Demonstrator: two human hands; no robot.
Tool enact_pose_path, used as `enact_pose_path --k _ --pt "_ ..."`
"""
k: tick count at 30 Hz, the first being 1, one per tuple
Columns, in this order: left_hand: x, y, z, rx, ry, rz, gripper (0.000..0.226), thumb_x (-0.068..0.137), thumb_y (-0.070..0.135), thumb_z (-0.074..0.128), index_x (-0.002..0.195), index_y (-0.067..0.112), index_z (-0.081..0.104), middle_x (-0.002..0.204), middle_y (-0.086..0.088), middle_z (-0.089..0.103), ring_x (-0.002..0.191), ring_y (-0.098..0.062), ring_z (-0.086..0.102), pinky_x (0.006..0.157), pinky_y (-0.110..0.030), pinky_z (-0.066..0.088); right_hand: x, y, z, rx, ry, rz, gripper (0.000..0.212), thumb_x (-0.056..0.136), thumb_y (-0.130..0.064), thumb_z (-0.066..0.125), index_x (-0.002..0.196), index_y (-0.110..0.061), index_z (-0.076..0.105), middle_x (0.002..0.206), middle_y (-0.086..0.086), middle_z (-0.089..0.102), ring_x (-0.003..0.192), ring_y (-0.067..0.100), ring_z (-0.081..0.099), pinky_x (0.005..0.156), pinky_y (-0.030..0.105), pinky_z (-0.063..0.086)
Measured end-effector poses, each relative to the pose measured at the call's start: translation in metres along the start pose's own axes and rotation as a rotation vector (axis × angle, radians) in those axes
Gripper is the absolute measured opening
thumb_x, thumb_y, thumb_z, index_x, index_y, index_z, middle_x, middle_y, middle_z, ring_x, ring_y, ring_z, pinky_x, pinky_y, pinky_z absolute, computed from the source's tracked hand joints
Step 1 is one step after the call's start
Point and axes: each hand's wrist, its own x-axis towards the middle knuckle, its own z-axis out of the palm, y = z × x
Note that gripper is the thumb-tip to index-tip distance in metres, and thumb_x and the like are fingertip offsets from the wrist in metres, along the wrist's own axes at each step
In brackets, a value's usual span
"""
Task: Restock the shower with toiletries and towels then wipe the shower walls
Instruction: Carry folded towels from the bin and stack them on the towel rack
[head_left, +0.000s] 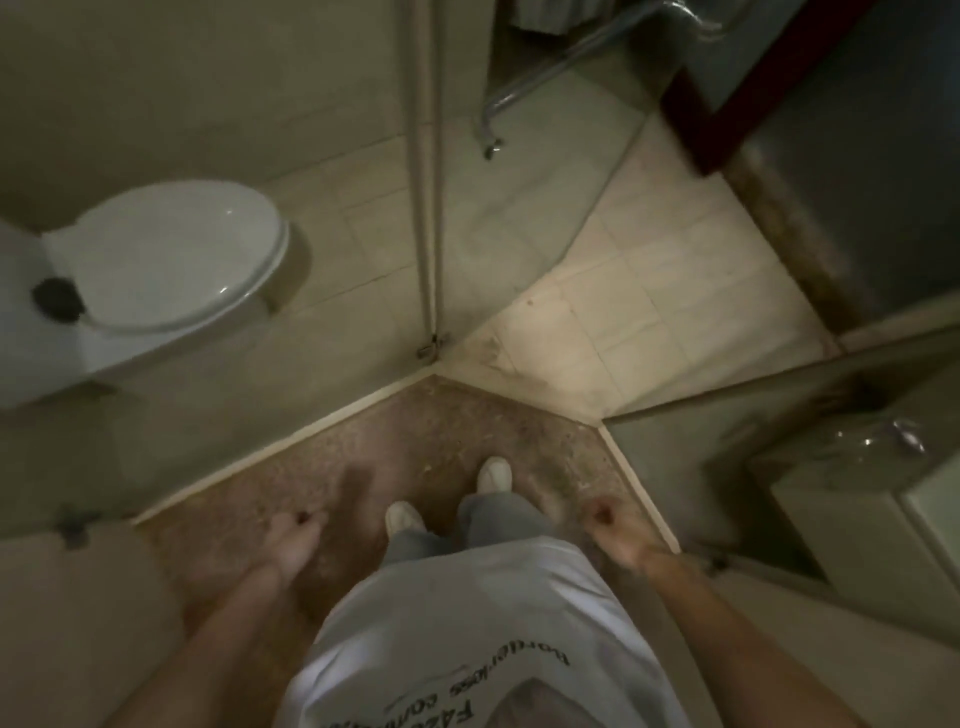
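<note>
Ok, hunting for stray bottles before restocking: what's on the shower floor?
Only two white shoes show on the speckled shower floor; the left hand and right hand hang empty above it. The shirt covers the part nearest the camera.

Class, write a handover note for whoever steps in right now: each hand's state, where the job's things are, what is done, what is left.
Left hand: loosely curled, empty.
Right hand: same.
Both hang over the speckled shower floor, where the person stands.
No toiletries, towels or cloth in view. Toilet sits beyond the glass panel on the left.
Done: nothing visible.
Left: restock, then wipe the walls.
</note>
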Motion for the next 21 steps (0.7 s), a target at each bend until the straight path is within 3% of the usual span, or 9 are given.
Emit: enact_pose_path --k 3,5,9,11,13,16,19,21 --pt "0.012 0.069 0.026 0.016 -0.132 0.122 0.016 0.098 0.02 0.055 0.09 0.015 0.069 0.078 -0.003 0.073 0.082 -0.028 0.066 0.075 -0.035 0.049 -0.001 0.042 0.005 0.119 0.023 0.11 0.025 0.094 -0.027 0.063 0.117 -0.021 0.068 0.106 0.002 0.068 0.101 0.024 0.065 0.091 0.03 0.05" --pt "0.016 0.113 0.051 0.105 -0.163 0.191 0.016 0.1 0.012 0.054 0.095 0.009 0.069 0.077 -0.006 0.069 0.072 -0.022 0.062 0.065 -0.027 0.05 0.004 0.076 0.008 0.171 0.009 0.179 0.029 0.092 -0.03 0.064 0.119 -0.021 0.069 0.114 0.004 0.071 0.108 0.026 0.066 0.097 0.032 0.051" --pt "0.019 0.179 0.095 0.197 -0.176 0.287 0.015 0.099 0.005 0.054 0.103 0.007 0.068 0.072 -0.003 0.065 0.062 -0.013 0.055 0.052 -0.013 0.043 0.033 0.129 0.006 0.227 -0.047 0.218 0.031 0.094 -0.041 0.063 0.112 -0.017 0.073 0.105 0.003 0.075 0.089 0.018 0.068 0.079 0.031 0.053" --pt "0.02 0.211 0.112 0.267 -0.165 0.321 0.015 0.098 0.004 0.055 0.097 0.013 0.066 0.073 -0.002 0.063 0.064 -0.016 0.054 0.05 -0.01 0.04 0.04 0.125 -0.018 0.244 -0.06 0.221 0.024 0.096 -0.035 0.06 0.099 -0.016 0.073 0.093 0.004 0.074 0.088 0.024 0.07 0.076 0.032 0.053" --pt "0.019 0.238 0.128 0.321 -0.172 0.344 0.021 0.098 0.001 0.056 0.086 0.015 0.064 0.074 -0.006 0.062 0.071 -0.023 0.054 0.048 -0.009 0.038 0.046 0.112 -0.052 0.241 -0.086 0.193 0.021 0.1 -0.03 0.055 0.087 -0.02 0.068 0.083 -0.001 0.068 0.088 0.024 0.068 0.065 0.022 0.047" --pt "0.015 0.279 0.15 0.409 -0.216 0.359 0.023 0.099 -0.002 0.053 0.082 0.011 0.061 0.077 -0.012 0.06 0.067 -0.022 0.053 0.043 -0.007 0.036 0.066 0.093 -0.11 0.266 -0.059 0.14 0.031 0.102 -0.037 0.053 0.1 -0.012 0.071 0.098 0.005 0.071 0.093 0.019 0.067 0.059 0.01 0.038" --pt "0.012 0.319 0.169 0.436 -0.245 0.376 0.012 0.099 0.0 0.055 0.092 0.007 0.062 0.088 -0.014 0.062 0.075 -0.024 0.057 0.054 -0.011 0.044 0.087 0.068 -0.175 0.334 0.045 0.005 0.05 0.097 -0.053 0.05 0.121 -0.014 0.07 0.118 0.003 0.069 0.109 0.016 0.064 0.079 0.016 0.044" --pt "0.016 0.348 0.181 0.462 -0.283 0.378 0.013 0.101 0.004 0.054 0.093 0.006 0.064 0.091 -0.019 0.064 0.074 -0.024 0.058 0.058 -0.018 0.046 0.101 0.051 -0.215 0.395 0.09 -0.027 0.037 0.1 -0.038 0.056 0.124 -0.011 0.068 0.115 0.004 0.069 0.102 0.015 0.063 0.077 0.013 0.045"
